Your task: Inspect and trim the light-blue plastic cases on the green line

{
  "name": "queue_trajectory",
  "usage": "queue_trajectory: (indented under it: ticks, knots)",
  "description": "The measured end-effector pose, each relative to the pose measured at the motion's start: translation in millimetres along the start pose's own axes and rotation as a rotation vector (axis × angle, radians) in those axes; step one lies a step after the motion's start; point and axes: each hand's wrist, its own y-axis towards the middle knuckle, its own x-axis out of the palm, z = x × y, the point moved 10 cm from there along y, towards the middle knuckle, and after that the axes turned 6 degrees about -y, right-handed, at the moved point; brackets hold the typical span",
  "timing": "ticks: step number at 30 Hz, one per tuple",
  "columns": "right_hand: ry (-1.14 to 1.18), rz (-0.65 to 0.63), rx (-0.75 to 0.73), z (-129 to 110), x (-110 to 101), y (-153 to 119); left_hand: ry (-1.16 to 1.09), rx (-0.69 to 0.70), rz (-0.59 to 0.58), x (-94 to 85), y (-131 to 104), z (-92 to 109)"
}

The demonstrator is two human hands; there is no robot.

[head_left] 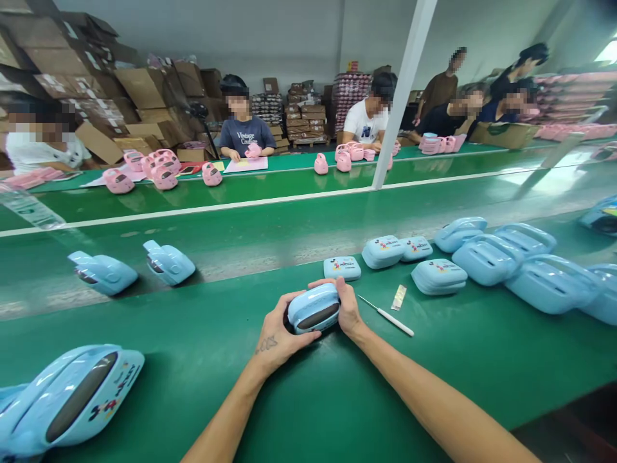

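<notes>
Between my two hands is a light-blue plastic housing [314, 307] with a dark oval window on its near side. My left hand [280, 334] wraps its left end, thumb along the lower front edge. On the right end, my right hand [348, 307] is closed round the housing, fingers over the top and back. Just right of that hand lies a screwdriver [394, 321] with a white handle and thin shaft. A small pale label-like strip [398, 297] is beside it. Behind the held housing sits a blue cover [342, 268] printed with a cartoon mouse and "MICKEY".
Several handled blue housings [552, 283] and printed blue covers [438, 276] crowd the right. Two blue units [168, 262] stand at back left, with a larger-looking one [91, 399] at near left. A white post [402, 96] rises beyond. Co-workers sit opposite among pink units [164, 172].
</notes>
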Motion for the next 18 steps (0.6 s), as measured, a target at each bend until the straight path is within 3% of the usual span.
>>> queue_trajectory:
  ticks: [10,15,18]
  knots:
    - [-0.064,0.103,0.016,7,-8,1,0.011,-0.05,0.032,-0.3,-1,-3]
    - [-0.026,0.025,0.017,2,-5,5,-0.007,-0.035,0.045,-1.4,0,-5]
    - [-0.007,-0.094,-0.029,-14,-1,4,-0.036,-0.034,0.048,0.1,0,-10]
